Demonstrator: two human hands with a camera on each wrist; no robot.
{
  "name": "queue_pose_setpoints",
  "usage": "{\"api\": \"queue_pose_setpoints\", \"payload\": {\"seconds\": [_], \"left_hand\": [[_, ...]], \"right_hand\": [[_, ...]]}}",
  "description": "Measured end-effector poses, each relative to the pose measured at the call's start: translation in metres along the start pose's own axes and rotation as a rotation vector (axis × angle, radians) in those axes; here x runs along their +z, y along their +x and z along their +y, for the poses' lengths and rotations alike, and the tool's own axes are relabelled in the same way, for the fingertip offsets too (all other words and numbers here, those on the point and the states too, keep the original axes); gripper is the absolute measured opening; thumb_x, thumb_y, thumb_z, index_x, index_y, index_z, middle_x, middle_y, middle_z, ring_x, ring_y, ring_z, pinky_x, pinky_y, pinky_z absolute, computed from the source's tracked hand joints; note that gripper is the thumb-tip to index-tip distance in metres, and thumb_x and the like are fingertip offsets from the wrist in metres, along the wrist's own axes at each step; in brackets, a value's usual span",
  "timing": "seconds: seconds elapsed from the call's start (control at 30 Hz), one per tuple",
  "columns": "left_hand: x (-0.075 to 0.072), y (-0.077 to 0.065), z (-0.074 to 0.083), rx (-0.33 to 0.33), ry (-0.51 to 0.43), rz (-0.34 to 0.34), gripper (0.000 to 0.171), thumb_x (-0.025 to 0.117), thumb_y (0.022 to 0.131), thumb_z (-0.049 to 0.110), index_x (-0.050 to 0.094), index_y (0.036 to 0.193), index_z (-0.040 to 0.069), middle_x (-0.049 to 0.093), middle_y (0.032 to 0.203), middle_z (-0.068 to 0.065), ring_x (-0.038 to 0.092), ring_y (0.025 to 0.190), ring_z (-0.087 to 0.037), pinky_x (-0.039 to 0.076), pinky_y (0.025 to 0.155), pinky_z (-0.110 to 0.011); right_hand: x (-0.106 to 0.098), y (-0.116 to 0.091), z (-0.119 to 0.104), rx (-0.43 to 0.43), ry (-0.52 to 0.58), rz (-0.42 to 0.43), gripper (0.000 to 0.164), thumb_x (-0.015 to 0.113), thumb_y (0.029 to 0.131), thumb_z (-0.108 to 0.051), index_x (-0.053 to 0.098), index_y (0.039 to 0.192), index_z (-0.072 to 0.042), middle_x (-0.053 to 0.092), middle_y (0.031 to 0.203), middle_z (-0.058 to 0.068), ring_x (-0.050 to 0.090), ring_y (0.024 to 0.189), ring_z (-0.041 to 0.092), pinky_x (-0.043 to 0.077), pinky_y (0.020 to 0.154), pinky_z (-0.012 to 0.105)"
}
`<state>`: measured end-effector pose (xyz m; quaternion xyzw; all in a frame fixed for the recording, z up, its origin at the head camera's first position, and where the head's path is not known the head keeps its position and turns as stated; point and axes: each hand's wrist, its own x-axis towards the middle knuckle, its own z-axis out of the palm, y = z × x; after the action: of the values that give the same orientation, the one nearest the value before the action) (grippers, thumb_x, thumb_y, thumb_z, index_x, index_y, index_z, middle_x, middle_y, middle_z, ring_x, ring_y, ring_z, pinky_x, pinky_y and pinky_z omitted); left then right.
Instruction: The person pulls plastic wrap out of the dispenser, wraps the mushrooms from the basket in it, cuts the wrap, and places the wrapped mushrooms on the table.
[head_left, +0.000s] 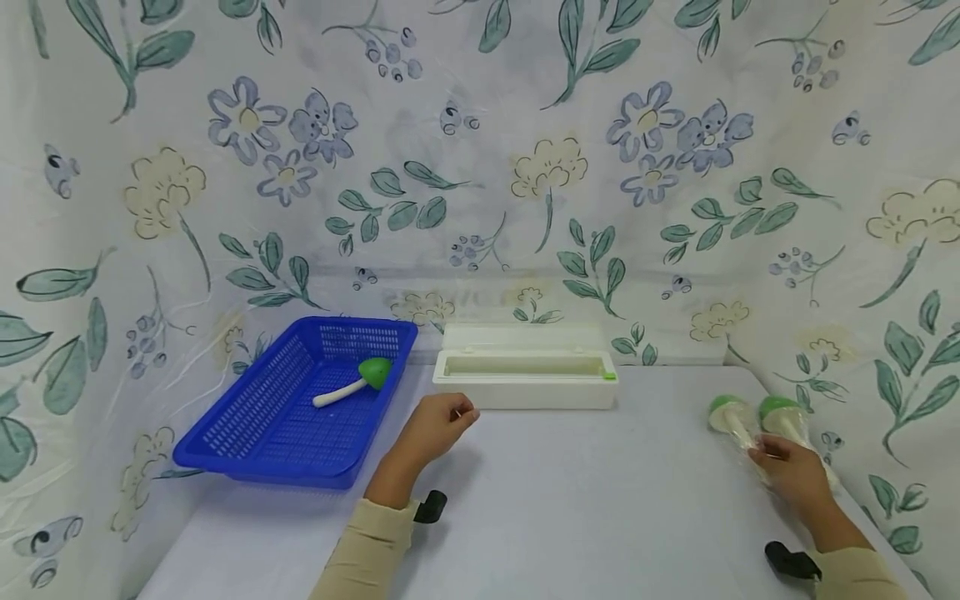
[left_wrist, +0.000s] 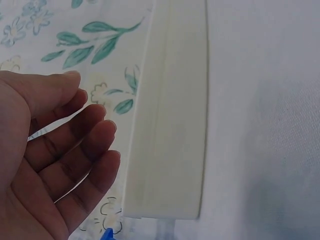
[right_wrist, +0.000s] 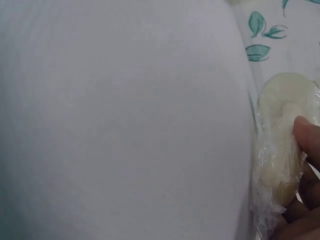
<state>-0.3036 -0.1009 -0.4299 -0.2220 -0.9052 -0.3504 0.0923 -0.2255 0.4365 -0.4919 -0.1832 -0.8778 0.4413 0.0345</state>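
Note:
At the right edge of the table my right hand pinches a toy mushroom with a green cap, wrapped in clear plastic film. In the right wrist view the thumb lies on the film over the pale wrapped mushroom, with the fingers curled below. A second wrapped green-capped mushroom lies right beside it, partly hidden by the hand. My left hand holds nothing, its fingers loosely bent. It hovers just in front of the left end of a long white box, also close by in the left wrist view.
The white box has its lid raised and a small green piece at its right end. At the left stands a blue plastic basket with an unwrapped green-capped mushroom inside. Flower-patterned sheeting hangs behind the white table.

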Motion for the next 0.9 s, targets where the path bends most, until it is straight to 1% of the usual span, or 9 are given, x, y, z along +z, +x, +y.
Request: {"api": "queue_pose_setpoints", "payload": {"seconds": [0.07,0.27,0.5,0.67,0.77,0.9], "left_hand": [[0.001,0.0,-0.001,0.0,0.004,0.0,0.009,0.069,0.092,0.019,0.069,0.083,0.016,0.06,0.073,0.009,0.052,0.065,-0.01,0.046,0.058,-0.029],[-0.001,0.0,0.0,-0.017,0.012,-0.003,0.008,0.069,0.091,0.02,0.07,0.084,0.017,0.059,0.072,0.01,0.052,0.065,-0.01,0.046,0.059,-0.03],[-0.001,0.0,-0.001,-0.03,0.013,-0.022,0.008,0.069,0.092,0.02,0.07,0.085,0.016,0.06,0.073,0.009,0.053,0.066,-0.011,0.047,0.059,-0.03],[-0.001,0.0,0.0,-0.036,0.005,-0.027,0.008,0.069,0.092,0.021,0.07,0.086,0.016,0.06,0.074,0.009,0.053,0.067,-0.012,0.047,0.059,-0.031],[-0.002,0.0,0.0,-0.039,0.007,-0.027,0.008,0.068,0.092,0.021,0.07,0.086,0.016,0.061,0.075,0.009,0.053,0.067,-0.011,0.047,0.06,-0.03],[-0.002,-0.001,-0.001,-0.049,0.009,-0.028,0.008,0.068,0.092,0.021,0.07,0.086,0.016,0.06,0.075,0.008,0.053,0.067,-0.012,0.047,0.06,-0.031]], "right_hand": [[-0.002,-0.001,-0.001,0.009,-0.005,0.008,0.069,0.062,0.096,-0.034,0.037,0.139,0.014,0.044,0.135,0.034,0.046,0.116,0.044,0.044,0.085,0.048],[-0.008,0.0,-0.002,-0.025,-0.023,-0.001,0.068,0.061,0.097,-0.034,0.038,0.138,0.015,0.046,0.132,0.035,0.049,0.112,0.044,0.046,0.082,0.046],[-0.011,0.003,-0.001,0.013,-0.027,-0.003,0.07,0.061,0.096,-0.034,0.035,0.139,0.015,0.044,0.135,0.035,0.045,0.117,0.048,0.042,0.088,0.054],[-0.011,0.001,-0.001,-0.006,-0.045,0.01,0.069,0.063,0.096,-0.032,0.037,0.137,0.016,0.046,0.132,0.035,0.045,0.116,0.049,0.042,0.087,0.053],[-0.012,0.001,-0.002,0.007,-0.061,0.016,0.067,0.063,0.096,-0.031,0.038,0.137,0.016,0.046,0.132,0.035,0.045,0.116,0.05,0.042,0.088,0.054],[-0.015,0.0,-0.002,0.018,-0.092,-0.01,0.069,0.061,0.096,-0.035,0.038,0.136,0.015,0.043,0.134,0.036,0.041,0.119,0.053,0.039,0.09,0.059]]}}
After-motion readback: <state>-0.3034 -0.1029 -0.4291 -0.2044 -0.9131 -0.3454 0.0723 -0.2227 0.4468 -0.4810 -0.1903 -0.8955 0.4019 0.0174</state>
